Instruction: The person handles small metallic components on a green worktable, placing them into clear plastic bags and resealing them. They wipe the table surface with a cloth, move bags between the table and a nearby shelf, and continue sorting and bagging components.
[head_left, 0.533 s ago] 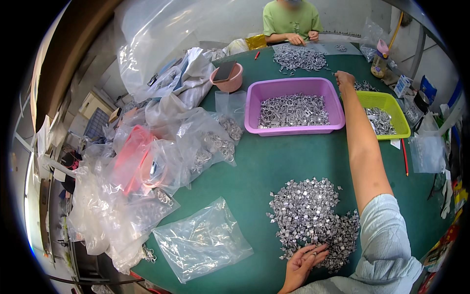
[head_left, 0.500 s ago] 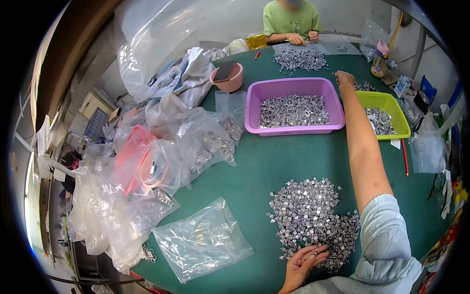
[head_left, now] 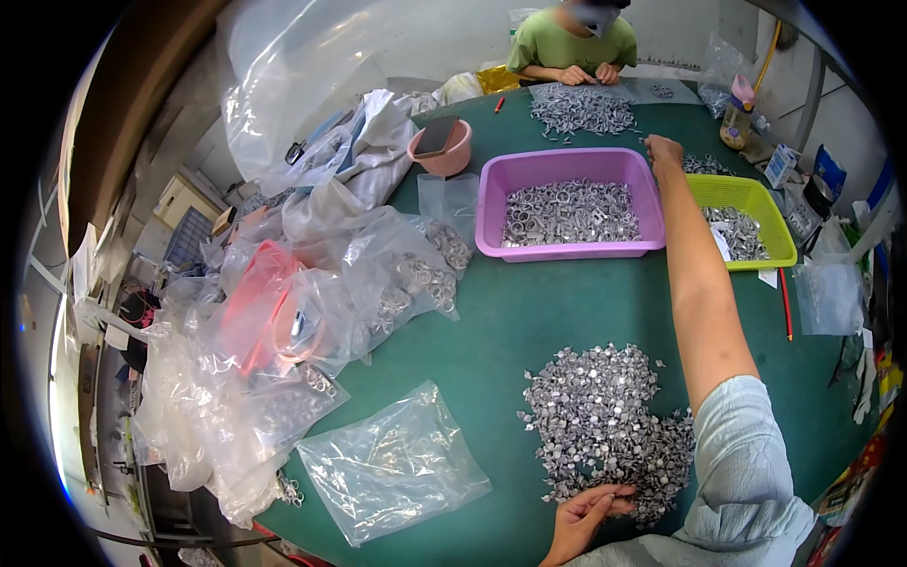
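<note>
A pile of small grey metal pieces [head_left: 595, 406] lies on the green table near me. At its near edge is my left hand [head_left: 584, 520], thumb and fingers drawn together; whether a piece is between them is too small to tell. My right arm stretches far forward, past the purple basin [head_left: 572, 253]. Beyond that basin's right rim is my right hand [head_left: 665, 153], fingers closed in a pinch, with a tiny grey thing at the fingertips that I cannot make out. Metal rings and fittings [head_left: 572, 213] fill the basin's bottom. Under my forearm, a yellow-green basket [head_left: 777, 227] holds more metal parts.
A flat clear plastic bag [head_left: 392, 463] lies left of the pile. Bags of metal parts [head_left: 425, 279] crowd the left side, near a pink pot [head_left: 444, 159] with a phone on it. Across the table, a person in green [head_left: 576, 52] sits behind another metal heap [head_left: 581, 111].
My left hand has shifted slightly, its fingers closer together at the pile. My right hand stays nearly still. The person across has leaned, and their hands have moved closer together.
</note>
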`<action>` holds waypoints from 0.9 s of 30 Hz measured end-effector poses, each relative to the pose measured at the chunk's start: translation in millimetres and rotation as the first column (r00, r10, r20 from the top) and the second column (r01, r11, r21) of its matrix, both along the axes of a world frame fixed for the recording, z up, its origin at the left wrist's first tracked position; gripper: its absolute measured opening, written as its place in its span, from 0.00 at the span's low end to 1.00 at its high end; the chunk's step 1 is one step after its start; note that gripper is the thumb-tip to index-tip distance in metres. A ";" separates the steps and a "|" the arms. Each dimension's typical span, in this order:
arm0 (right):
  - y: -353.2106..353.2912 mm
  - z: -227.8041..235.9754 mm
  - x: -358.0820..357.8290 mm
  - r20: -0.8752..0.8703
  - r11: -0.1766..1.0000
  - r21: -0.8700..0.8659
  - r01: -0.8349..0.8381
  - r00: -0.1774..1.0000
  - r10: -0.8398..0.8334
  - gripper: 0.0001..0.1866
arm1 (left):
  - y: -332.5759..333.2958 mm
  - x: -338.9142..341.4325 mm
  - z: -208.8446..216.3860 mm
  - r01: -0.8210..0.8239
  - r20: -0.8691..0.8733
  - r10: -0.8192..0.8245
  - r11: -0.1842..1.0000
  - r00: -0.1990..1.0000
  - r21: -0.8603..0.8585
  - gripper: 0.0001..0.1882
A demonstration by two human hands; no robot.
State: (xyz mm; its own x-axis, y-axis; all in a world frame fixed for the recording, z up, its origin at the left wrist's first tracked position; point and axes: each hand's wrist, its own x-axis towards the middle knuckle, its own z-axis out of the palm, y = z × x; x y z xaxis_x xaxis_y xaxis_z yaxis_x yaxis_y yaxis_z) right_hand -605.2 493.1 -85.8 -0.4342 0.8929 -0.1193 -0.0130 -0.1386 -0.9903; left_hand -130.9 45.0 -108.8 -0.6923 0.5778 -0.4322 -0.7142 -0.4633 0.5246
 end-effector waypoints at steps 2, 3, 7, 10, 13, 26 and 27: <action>-2.0 -0.1 -0.6 0.015 1.000 -0.007 0.007 1.000 -0.007 0.02 | -0.5 0.8 -1.7 -0.001 -0.015 0.001 1.000 1.000 0.004 0.13; -3.5 0.0 -0.8 0.020 1.000 -0.009 0.006 1.000 -0.006 0.02 | -0.8 1.4 -2.7 -0.002 -0.022 0.002 1.000 1.000 0.005 0.13; -13.8 -0.4 -1.5 0.012 1.000 -0.026 -0.006 1.000 0.006 0.02 | -1.4 2.9 -6.1 -0.033 -0.015 0.033 0.999 0.999 0.038 0.13; -0.1 -5.5 -3.8 0.030 1.000 -0.014 0.007 1.000 -0.006 0.03 | -2.2 2.7 -7.0 -0.032 -0.003 0.032 0.999 0.999 0.044 0.13; -2.4 -7.1 -5.8 0.041 1.000 -0.001 0.011 0.999 -0.011 0.05 | -1.1 4.4 -9.1 -0.047 -0.006 0.048 0.997 0.999 0.059 0.13; -2.9 -12.0 -1.3 -0.143 0.997 -0.061 -0.053 0.989 0.044 0.05 | -1.2 2.3 -3.9 -0.049 0.010 0.049 0.995 0.999 0.085 0.12; -8.1 -11.4 -1.0 -0.171 0.996 -0.073 -0.058 0.984 0.045 0.04 | -1.2 1.3 -2.5 -0.055 0.013 0.054 0.994 0.998 0.093 0.12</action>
State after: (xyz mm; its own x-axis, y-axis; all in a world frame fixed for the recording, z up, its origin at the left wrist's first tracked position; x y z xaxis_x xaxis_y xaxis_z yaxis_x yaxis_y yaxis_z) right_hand -606.2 485.0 -97.3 -0.4995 0.8595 -0.1082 -0.1699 -0.2197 -0.9606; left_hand -129.5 43.8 -111.3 -0.7195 0.5778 -0.3852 -0.6918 -0.5481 0.4701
